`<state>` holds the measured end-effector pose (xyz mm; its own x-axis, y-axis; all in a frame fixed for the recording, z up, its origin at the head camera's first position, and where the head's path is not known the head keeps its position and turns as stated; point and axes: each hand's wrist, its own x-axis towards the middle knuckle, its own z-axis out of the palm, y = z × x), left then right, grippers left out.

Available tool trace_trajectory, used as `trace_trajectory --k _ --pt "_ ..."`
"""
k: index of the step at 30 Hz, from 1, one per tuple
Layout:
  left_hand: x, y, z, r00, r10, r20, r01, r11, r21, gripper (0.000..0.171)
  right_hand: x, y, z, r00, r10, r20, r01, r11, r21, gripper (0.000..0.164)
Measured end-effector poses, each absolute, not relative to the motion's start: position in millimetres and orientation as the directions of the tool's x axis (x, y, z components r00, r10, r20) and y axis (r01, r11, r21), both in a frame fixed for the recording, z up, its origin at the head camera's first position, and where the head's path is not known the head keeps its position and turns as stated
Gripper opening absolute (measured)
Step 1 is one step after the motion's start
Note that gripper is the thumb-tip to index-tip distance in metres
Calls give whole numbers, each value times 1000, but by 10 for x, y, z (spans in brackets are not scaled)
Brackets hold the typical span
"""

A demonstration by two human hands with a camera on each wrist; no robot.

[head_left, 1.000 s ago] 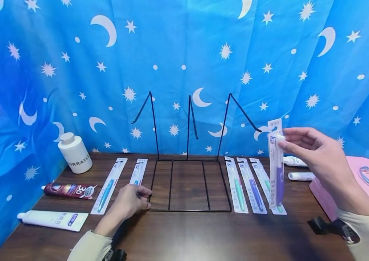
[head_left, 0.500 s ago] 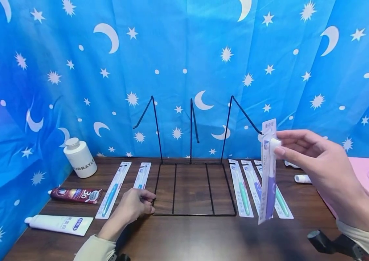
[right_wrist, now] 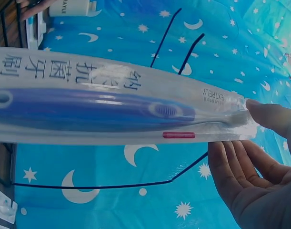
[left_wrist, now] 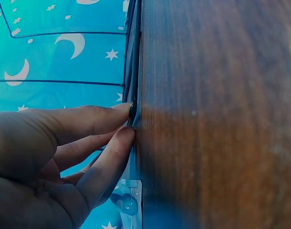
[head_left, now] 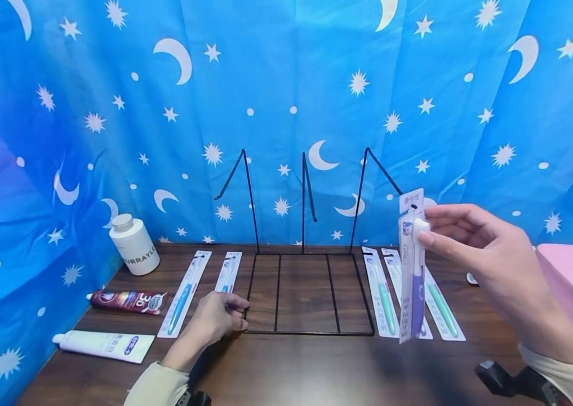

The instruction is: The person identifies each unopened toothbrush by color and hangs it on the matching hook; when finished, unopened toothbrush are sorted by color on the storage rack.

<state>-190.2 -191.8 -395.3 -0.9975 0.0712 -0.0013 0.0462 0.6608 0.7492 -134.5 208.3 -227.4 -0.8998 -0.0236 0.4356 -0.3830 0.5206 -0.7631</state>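
My right hand (head_left: 494,254) pinches the upper part of a packaged toothbrush (head_left: 417,293) with a purple handle, hanging nearly upright. At its hang hole shows the dark tip of the right hook (head_left: 385,172) of a black wire rack (head_left: 311,333). Close up in the right wrist view, thumb and fingers hold the brush-head end of the package (right_wrist: 97,107). My left hand (head_left: 215,318) is at the rack's front left corner, where the left wrist view shows thumb and finger pinching the wire (left_wrist: 132,106). The middle and left hooks carry nothing.
Packaged toothbrushes lie on the table: two blue ones (head_left: 181,304) left of the rack, green ones (head_left: 385,299) and a partly covered one at right. Farther left are a red toothpaste tube (head_left: 126,300), a white tube (head_left: 106,345) and a white bottle (head_left: 136,248). A pink case (head_left: 570,265) stands right.
My right hand has brought the packaged toothbrush left to the right hook, whose tip now shows at the hang hole. The left hand stays on the rack. The head view has shifted slightly.
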Motion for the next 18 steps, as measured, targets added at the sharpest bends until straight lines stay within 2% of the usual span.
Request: trace_trajectory --k 18 --pt "-1941 -1929 -3956 -998 64 -26 23 660 751 30 -1587 2042 -2405 -846 -15 532 -463 514 -722 46"
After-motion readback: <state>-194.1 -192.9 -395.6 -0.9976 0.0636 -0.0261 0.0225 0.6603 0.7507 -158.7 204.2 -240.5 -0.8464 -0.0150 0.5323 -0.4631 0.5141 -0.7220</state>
